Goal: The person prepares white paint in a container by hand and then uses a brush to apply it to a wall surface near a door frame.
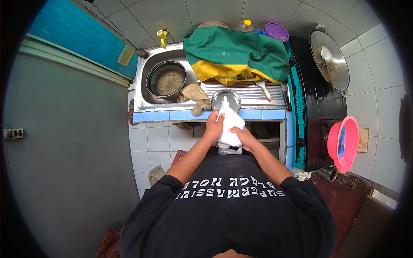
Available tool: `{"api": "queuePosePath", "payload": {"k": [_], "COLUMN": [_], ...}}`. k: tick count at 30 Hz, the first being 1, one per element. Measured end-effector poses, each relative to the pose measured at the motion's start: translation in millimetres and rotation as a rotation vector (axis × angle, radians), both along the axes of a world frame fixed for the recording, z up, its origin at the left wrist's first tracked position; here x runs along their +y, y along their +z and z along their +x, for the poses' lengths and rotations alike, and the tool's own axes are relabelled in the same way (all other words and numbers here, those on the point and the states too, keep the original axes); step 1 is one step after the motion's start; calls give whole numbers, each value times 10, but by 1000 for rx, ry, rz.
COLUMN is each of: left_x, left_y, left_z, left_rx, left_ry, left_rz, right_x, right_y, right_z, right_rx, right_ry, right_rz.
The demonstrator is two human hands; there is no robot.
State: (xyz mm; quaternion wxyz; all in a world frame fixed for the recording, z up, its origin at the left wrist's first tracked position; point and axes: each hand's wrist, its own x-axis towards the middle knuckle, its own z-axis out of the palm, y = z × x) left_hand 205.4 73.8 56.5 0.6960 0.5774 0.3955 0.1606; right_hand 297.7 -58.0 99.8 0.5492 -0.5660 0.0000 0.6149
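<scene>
Your L hand (214, 125) & R hand (246, 136) are clamped on 1 white soft-sided packet (231, 124). Its tip's over 1 rnd silver metal bowl (235, 100).

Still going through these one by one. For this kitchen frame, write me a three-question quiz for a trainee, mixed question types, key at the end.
1. Multiple choice: What do the left hand and right hand hold between them?
A) the pink tub
B) the white bag
C) the purple lid

2. True or false: The dark pot stands in the sink basin.

3. Fill in the blank: The large cloth spread behind the hands is green and ____.

Key: 1. B; 2. True; 3. yellow
</scene>
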Motion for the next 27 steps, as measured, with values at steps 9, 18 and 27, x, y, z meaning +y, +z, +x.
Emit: {"api": "queuePosePath", "payload": {"k": [9, 18, 27], "left_x": [-140, -4, -166], "left_y": [104, -1, -105], "left_z": [-75, 85, -77], "left_rx": [33, -38, 17], "left_ry": [-28, -31, -34], "left_rz": [-42, 7, -22], "right_x": [-161, -27, -185], "right_y": [-116, -21, -163], "right_z": [-77, 64, -53], "right_rx": [-6, -29, -42], "right_ry": [-7, -35, 9], "right_rz": [6, 11, -27]}}
